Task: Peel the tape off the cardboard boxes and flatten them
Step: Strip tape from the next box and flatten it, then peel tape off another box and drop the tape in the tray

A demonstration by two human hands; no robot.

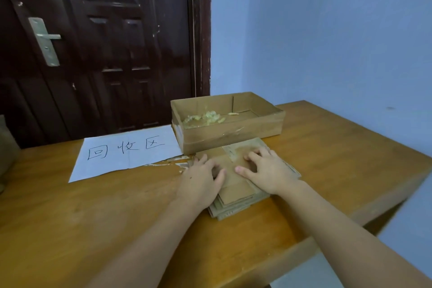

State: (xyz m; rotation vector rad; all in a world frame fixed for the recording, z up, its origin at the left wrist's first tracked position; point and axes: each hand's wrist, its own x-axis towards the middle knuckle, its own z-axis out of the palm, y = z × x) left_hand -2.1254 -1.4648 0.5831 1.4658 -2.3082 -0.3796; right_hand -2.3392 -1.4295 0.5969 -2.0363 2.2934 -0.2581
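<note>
Both hands press on a stack of flattened cardboard [236, 190] on the smooth wooden counter [93, 206]: left hand [202, 177] and right hand [266, 172], fingers slightly bent and spread. Just behind stands an open cardboard box [230, 133] holding crumpled tape [205, 118].

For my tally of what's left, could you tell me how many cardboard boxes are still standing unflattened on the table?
1: the open box stands at the table's far edge, holding tape scraps. The flattened stack lies under both hands.
</note>
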